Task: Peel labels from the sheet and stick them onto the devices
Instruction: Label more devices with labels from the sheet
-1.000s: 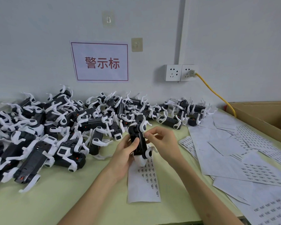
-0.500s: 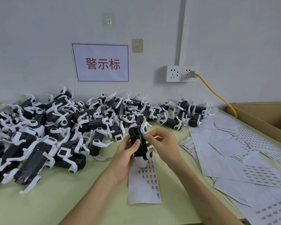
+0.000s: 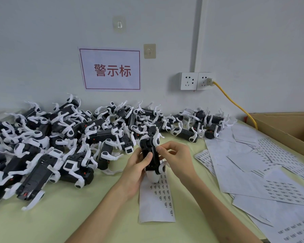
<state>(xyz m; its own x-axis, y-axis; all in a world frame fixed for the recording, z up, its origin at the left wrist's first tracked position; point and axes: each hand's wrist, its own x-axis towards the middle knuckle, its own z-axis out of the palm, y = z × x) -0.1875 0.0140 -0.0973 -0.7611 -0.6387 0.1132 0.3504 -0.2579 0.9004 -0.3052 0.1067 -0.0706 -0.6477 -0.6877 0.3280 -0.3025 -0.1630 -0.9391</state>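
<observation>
A black-and-white robot-dog device stands on end in the middle of the table, its white head resting on the label sheet. My left hand grips its body from the left, thumb across the front. My right hand has its fingertips pinched against the device's right side, just under a white leg. Whether a label lies under those fingertips is hidden. The narrow sheet carries small printed labels in columns on its right half.
A large heap of similar devices covers the left and back of the table. Several label sheets lie spread on the right. An open cardboard box stands at the far right; a yellow cable runs to wall sockets.
Both hands stay on the same device, with hardly any movement. The right fingertips keep working at its right side.
</observation>
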